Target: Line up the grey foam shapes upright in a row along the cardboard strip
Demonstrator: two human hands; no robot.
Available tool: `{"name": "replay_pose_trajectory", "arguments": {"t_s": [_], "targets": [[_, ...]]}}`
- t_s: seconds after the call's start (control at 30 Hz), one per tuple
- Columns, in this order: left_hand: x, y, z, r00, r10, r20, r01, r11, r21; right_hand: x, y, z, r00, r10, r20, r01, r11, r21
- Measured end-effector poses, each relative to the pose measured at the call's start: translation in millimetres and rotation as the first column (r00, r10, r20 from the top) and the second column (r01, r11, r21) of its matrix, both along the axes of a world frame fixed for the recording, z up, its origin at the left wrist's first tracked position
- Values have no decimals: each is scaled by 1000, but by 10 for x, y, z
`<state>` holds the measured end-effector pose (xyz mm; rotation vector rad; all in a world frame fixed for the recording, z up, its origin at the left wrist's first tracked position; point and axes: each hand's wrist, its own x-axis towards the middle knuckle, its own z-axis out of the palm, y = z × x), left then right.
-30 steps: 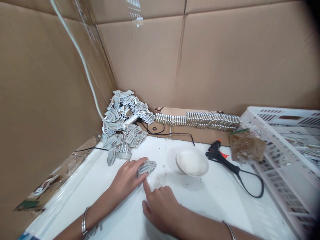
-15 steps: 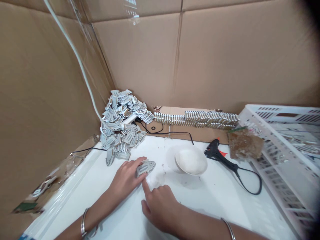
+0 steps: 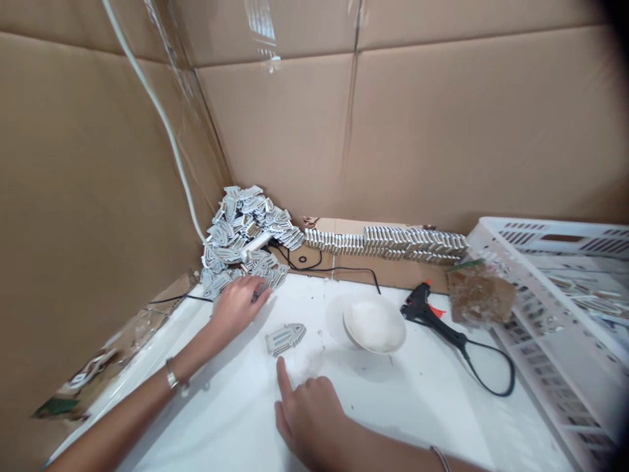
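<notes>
My left hand [image 3: 238, 303] reaches to the front edge of a heap of grey ribbed plastic pieces [image 3: 243, 236] in the left corner; its fingers curl over pieces there, and what they hold is hidden. One grey piece [image 3: 285, 338] lies flat and alone on the white table [image 3: 403, 406]. My right hand [image 3: 307, 413] rests on the table just in front of that piece, index finger stretched toward it, other fingers curled, holding nothing.
A white bowl [image 3: 375, 324] sits right of the lone piece. A black glue gun [image 3: 432, 318] with its cord lies beyond it. A row of stacked pieces [image 3: 388, 240] lines the cardboard wall. A white slotted crate [image 3: 560, 295] stands at right. A brown pad [image 3: 479, 290] leans beside it.
My left hand has let go of the lone grey piece and moved back and left to the heap. The piece stays on the table. My right hand has barely moved.
</notes>
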<state>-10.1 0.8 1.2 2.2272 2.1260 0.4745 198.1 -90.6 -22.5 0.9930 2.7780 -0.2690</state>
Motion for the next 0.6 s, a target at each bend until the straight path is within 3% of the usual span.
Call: {"name": "replay_pose_trajectory", "arguments": {"t_s": [0.17,0.37,0.5,0.6], "targets": [[0,264,-27,987,28,-156,-46,992,-115,-9,0,-26,1000,-11,-28,12,1000,14],[11,273,24,984,70,-164,-96,984,-153,-4,20,-1,1000,15,7,-15,1000,-13],[113,291,45,956,97,-276,-155,968,-199,8,0,-67,999,30,-41,-29,999,32],[115,319,54,960,112,-256,-174,957,-232,12,-6,-64,998,23,-56,-19,998,64]]}}
